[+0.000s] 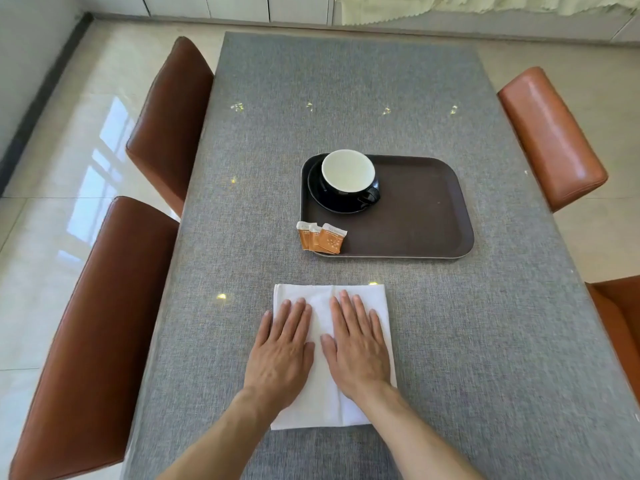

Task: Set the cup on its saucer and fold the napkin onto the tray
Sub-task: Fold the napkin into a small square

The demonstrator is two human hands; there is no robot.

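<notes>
A black cup [348, 176] with a white inside stands upright on its black saucer [317, 194] in the far-left corner of the brown tray [419, 216]. A white napkin [329, 296] lies flat on the grey table, nearer to me than the tray, with a crease down its middle. My left hand [282, 351] and my right hand [356, 344] rest palm-down side by side on the napkin, fingers spread and flat, pressing it to the table. Neither hand grips anything.
Three orange sachets [322, 238] lie at the tray's near-left corner, partly over its rim. Brown leather chairs [166, 123] stand along the left side of the table and orange ones [550, 136] along the right.
</notes>
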